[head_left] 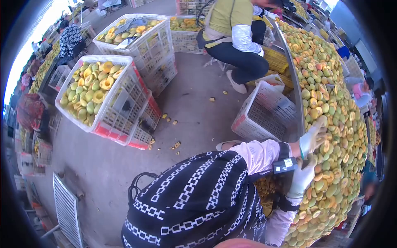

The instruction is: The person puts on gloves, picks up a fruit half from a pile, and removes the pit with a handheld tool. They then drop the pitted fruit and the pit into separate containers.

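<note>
A deep pile of yellow-green halved peaches [331, 161] spreads along the table on the right. My left hand [313, 138], in a pale glove, reaches over the pile's near edge with its fingers stretched out among the fruit. Just below it, my right hand [303, 177] is in a white glove, its fingers bent close to the left wrist. What lies in those fingers, if anything, is hidden. A small black box [285, 165] sits at my left wrist. Black fabric with white chain patterns [186, 202] covers the lower middle of the view.
A white basket [248, 113] stands beside the metal table edge [295, 82]. Stacked crates [130, 107] full of fruit are behind on the left. Another person [231, 37] sits at the upper table. Fruit scraps [177, 145] dot the floor, and a metal rack [66, 211] is lower left.
</note>
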The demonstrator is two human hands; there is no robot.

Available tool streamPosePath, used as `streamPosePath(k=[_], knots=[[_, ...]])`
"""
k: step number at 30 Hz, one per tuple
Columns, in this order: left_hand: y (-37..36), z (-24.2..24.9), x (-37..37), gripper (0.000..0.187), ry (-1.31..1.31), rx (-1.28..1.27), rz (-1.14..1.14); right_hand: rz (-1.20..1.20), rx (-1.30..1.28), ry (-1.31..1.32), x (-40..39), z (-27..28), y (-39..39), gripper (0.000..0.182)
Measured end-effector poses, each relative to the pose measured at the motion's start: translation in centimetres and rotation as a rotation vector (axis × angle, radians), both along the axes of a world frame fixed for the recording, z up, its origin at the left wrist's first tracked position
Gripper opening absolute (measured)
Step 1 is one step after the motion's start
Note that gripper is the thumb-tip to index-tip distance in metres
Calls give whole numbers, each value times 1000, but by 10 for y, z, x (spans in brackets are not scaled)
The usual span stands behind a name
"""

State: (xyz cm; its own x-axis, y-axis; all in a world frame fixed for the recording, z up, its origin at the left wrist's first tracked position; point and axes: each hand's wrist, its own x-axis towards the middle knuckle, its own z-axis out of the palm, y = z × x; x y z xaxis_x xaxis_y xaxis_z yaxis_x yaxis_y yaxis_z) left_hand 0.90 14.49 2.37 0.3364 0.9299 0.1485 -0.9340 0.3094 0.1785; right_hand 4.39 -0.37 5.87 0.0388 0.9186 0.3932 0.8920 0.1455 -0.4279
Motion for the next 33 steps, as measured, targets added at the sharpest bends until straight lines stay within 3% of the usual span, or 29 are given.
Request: streamPosePath(k=[2,4,5,6,7,8,10,11,13,14,15,17,18,19,21,22,23,25,26,28,29,31,32,33], knots=[[-8,8,-9,85,-23,30,-10,67,-33,21,8,-5,6,37],[-20,12,-11,69,18,90,251,132,-32,23,6,-4,6,35],[-21,9,-11,69,16,90,254,183,-34,27,3,1,4,34],[-21,5,-12,57,61,160,308,211,49,33,-5,3,1,20],[-20,-1,-13,47,106,231,362,211,51,32,-4,0,-1,20],[-15,-6,-15,47,105,232,362,312,-63,155,0,-5,-3,14],[-5,-11,-20,36,-6,-28,81,451,-165,330,-13,0,-16,11],[-18,0,-31,36,-10,-27,78,451,-256,418,-11,-2,-19,12],[-48,18,-56,31,-43,-258,-72,395,-408,607,-18,5,-31,15],[-37,5,-39,35,-229,-200,-65,389,-405,608,-14,-1,-31,15],[-37,4,-34,35,-230,-200,-75,429,-393,594,-8,-12,-31,15],[-38,10,-27,40,188,-55,225,453,-376,576,1,-18,-34,15],[-6,-16,-9,49,577,170,413,452,-406,589,2,-17,-35,15],[-2,-12,-9,49,575,177,400,450,-433,605,3,-17,-35,15],[-6,6,-15,62,848,311,106,454,-358,657,-7,-10,-38,16],[-29,15,-16,79,610,-40,41,439,-399,681,-10,-2,-40,17],[-22,7,-11,95,548,-105,-193,424,-441,706,-10,4,-40,18],[-24,8,-24,100,237,98,-533,470,-412,636,-7,-1,-39,19],[-18,5,-23,100,240,100,-546,469,-410,656,-5,-6,-40,19],[-12,-1,-22,102,843,411,-308,457,-408,681,-1,-12,-46,20],[-16,-4,-16,102,843,413,-317,487,-440,676,-1,-13,-48,20],[-38,10,-18,93,701,519,21,504,-464,682,0,-12,-47,20],[-49,16,-26,84,689,209,-246,550,-459,632,2,-8,-45,20],[-39,-2,-12,80,485,35,-468,593,-452,579,5,-5,-44,21]])
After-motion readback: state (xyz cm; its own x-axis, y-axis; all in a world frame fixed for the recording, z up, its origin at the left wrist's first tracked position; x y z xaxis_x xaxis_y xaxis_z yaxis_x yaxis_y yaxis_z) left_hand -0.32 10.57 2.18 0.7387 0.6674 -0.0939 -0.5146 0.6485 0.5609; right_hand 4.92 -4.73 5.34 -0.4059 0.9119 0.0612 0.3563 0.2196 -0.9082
